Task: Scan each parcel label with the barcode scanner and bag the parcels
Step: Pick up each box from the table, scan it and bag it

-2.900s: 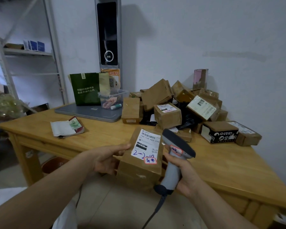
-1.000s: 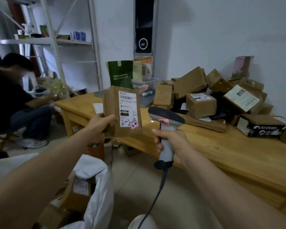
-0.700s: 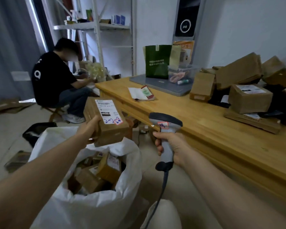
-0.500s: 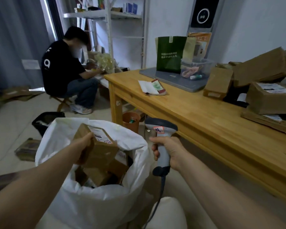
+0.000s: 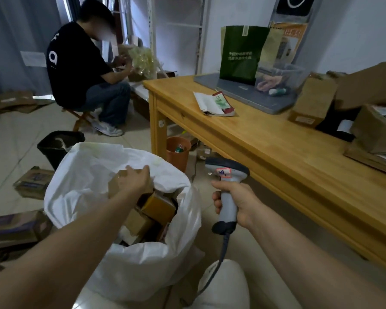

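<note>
Here my left hand (image 5: 136, 178) gripped a box (image 5: 117, 182) over the sack's (image 5: 129, 270) open mouth, several boxes already inside. My right hand (image 5: 236, 200) clenched the scanner (image 5: 226, 175) off the table's (image 5: 276, 157) front edge; more parcels (image 5: 376, 128) waited at its far right.

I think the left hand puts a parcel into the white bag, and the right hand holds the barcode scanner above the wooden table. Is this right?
Not quite. The head view shows the right hand holding the barcode scanner beside the wooden table, over the floor, not above it. The left hand does put a parcel into the white bag.
</note>
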A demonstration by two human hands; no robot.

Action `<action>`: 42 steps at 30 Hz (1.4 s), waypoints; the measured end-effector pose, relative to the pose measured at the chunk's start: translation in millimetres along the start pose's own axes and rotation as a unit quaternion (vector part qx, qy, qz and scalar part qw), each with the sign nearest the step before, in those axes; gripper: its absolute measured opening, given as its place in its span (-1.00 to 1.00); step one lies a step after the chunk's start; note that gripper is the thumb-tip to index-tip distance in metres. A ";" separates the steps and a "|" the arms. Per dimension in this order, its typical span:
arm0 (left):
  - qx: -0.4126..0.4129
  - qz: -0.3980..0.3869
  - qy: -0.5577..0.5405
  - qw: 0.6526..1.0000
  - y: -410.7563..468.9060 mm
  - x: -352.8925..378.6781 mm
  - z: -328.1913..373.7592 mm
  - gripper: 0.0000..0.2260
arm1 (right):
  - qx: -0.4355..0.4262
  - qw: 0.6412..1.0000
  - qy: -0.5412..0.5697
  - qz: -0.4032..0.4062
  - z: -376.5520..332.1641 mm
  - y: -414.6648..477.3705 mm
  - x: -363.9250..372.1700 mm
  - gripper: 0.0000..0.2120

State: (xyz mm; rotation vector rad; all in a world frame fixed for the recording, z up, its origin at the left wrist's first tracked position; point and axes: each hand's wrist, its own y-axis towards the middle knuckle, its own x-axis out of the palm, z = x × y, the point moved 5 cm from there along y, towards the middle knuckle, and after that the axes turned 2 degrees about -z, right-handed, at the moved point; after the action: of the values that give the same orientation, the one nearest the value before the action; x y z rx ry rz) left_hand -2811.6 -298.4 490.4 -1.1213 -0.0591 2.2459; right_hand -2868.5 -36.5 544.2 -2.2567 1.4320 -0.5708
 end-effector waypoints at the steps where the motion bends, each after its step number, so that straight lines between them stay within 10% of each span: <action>1: 0.024 -0.007 0.019 0.999 -13.9 5.9 14.0 -0.41 | -0.011 1.000 -0.001 0.008 -3.5 -0.3 -4.7 -0.86; 8: 0.267 -0.079 -0.035 0.960 -96.8 57.7 138.9 -0.39 | -0.055 0.997 0.046 0.042 -42.0 -22.3 -66.1 -0.82; 18: 0.405 -0.170 0.023 0.898 -200.5 167.3 298.5 -0.32 | -0.132 0.970 0.158 0.126 -94.6 -57.9 -236.0 -0.89; 27: 0.299 -0.314 -0.168 0.886 -244.0 260.3 423.4 -0.54 | -0.182 0.934 0.224 0.209 -141.6 -53.3 -369.6 -0.92; 42: 0.306 -0.288 -0.197 0.886 -237.6 327.6 507.1 -0.66 | -0.299 0.919 0.152 0.205 -222.6 1.4 -437.7 -0.55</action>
State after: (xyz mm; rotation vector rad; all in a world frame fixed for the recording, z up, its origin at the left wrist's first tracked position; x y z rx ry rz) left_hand -3210.4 186.5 653.8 -0.2444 0.1300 1.7172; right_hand -3160.2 336.1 675.4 -2.2295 2.4366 -0.3861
